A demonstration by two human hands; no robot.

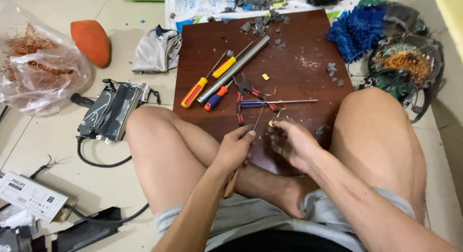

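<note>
— Two bare knees frame the brown board [299, 78], which carries everything. Where are the hands?

— Both are at the board's near edge. The left hand [235, 148] is pinched around a thin tool [241, 158], wooden handle pointing back at the lap, metal shaft running up and away toward the board's middle.

— And the right hand [291, 143]?

— Just beside it, fingers curled narrow on a small yellowish piece [271, 123], right by the shaft's tip.

— Room to move?

— Tight ahead: red-handled pliers [243, 95] and a blue-handled screwdriver [277, 102] lie crosswise just beyond. A grey metal tube [234, 69] slants toward the far edge, with more screwdrivers [202, 86] on the left side. Right half is barer, just grey crumbs.
</note>
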